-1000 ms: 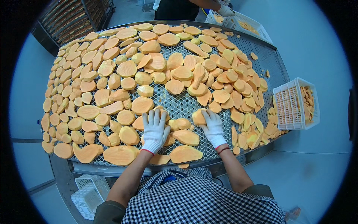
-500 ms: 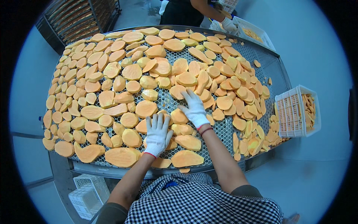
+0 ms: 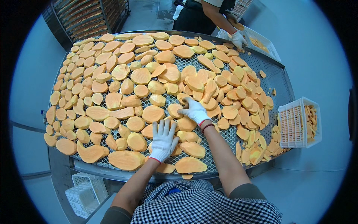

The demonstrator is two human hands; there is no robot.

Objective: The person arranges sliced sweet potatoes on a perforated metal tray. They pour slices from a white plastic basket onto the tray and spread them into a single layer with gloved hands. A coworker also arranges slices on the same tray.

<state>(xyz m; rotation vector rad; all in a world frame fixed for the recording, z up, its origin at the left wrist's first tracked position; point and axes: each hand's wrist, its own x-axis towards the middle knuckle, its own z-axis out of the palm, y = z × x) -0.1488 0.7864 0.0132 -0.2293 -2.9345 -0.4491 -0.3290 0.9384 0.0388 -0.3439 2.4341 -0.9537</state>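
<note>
Peeled orange sweet potato slices (image 3: 127, 159) cover a wire-mesh rack (image 3: 229, 137), laid out mostly flat on the left and heaped on the right. My left hand (image 3: 163, 141), in a white glove, rests palm down over several slices near the front middle, fingers spread. To its upper right, my right hand (image 3: 195, 111), gloved too, reaches over the near edge of the heap. Its thumb touches a round slice (image 3: 173, 110), and its curved fingertips meet another slice (image 3: 182, 98). Thumb and fingers are apart; the slices under the palms are partly hidden.
A white basket of slices (image 3: 300, 123) stands at the right end on a perforated metal surface (image 3: 278, 76). Across the table, a gloved person works beside another white basket (image 3: 274, 52). A loaded tray rack (image 3: 84, 18) is at the far left; white crates (image 3: 84, 194) sit below the near edge.
My right hand has shifted slightly down, its fingers more curved, and a round slice now lies by its thumb. My left hand stays flat. The whole view has shifted slightly.
</note>
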